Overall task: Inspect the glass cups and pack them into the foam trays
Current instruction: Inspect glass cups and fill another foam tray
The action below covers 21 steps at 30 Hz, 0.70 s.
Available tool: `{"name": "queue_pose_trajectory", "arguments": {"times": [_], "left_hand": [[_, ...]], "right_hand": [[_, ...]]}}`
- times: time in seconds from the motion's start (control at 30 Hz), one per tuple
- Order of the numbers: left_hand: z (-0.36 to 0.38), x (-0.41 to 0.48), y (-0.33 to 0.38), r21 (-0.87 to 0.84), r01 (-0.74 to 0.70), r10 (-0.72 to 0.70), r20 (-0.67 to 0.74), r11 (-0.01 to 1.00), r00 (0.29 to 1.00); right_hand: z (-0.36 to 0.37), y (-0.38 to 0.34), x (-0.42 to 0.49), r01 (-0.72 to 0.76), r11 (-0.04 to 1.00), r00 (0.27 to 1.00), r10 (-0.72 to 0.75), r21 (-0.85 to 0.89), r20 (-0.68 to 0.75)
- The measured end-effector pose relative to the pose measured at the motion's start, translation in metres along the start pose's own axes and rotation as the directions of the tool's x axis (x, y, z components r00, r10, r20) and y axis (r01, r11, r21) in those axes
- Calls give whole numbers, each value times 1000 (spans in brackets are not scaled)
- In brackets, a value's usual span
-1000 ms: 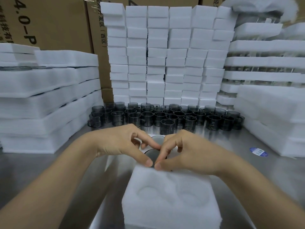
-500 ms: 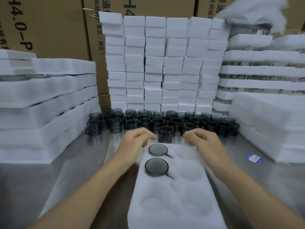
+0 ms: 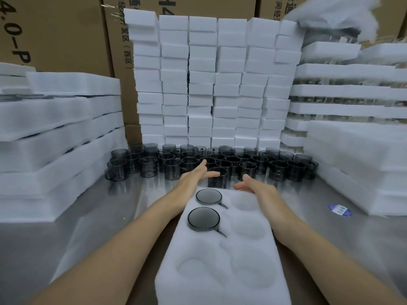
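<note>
You have bare worktop (image 3: 114, 216) left and right of the foam tray (image 3: 222, 271); foam stacks (image 3: 55, 137) wall both sides, smoked cups (image 3: 237, 161) crowd the far edge.

I'm looking at a packing station in a warehouse: stacked foam trays (image 3: 211, 84), printed cartons (image 3: 55, 34) behind, rows of glass cups (image 3: 211, 161) (dozens) on a steel bench (image 3: 330, 227).
</note>
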State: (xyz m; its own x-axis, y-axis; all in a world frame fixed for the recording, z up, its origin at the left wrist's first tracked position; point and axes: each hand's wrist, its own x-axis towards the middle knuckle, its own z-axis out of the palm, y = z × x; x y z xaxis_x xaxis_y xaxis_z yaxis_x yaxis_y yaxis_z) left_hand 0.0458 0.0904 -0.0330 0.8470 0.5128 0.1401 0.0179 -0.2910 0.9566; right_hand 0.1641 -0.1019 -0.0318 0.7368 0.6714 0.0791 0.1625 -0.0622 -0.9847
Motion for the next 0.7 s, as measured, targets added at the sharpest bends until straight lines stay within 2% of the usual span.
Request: {"name": "queue_pose_trajectory", "arguments": {"times": [0.17, 0.33, 0.47, 0.6, 0.7], "left_hand": [[-9, 1, -4, 287, -130, 145, -31, 949, 989], [-17, -2, -7, 506, -218, 231, 37, 835, 972], [-15, -4, 3, 469, -126, 147, -9, 874, 989], [-15, -15, 10, 474, -123, 162, -41, 872, 986], [-14, -28, 21, 499, -163, 216, -51, 851, 975]], "right_hand": [[-1, -5, -6, -1, 1000, 1000, 1, 2, -24], [-2, -5, -6, -4, 1000, 1000, 4, -22, -13], [-3, -6, -6, 0, 999, 1000, 0, -36, 2], [-5, -8, -8, -5, 999, 1000, 7, -54, 26], [-5, -13, -10, 127, 990, 991, -129, -57, -20]]}}
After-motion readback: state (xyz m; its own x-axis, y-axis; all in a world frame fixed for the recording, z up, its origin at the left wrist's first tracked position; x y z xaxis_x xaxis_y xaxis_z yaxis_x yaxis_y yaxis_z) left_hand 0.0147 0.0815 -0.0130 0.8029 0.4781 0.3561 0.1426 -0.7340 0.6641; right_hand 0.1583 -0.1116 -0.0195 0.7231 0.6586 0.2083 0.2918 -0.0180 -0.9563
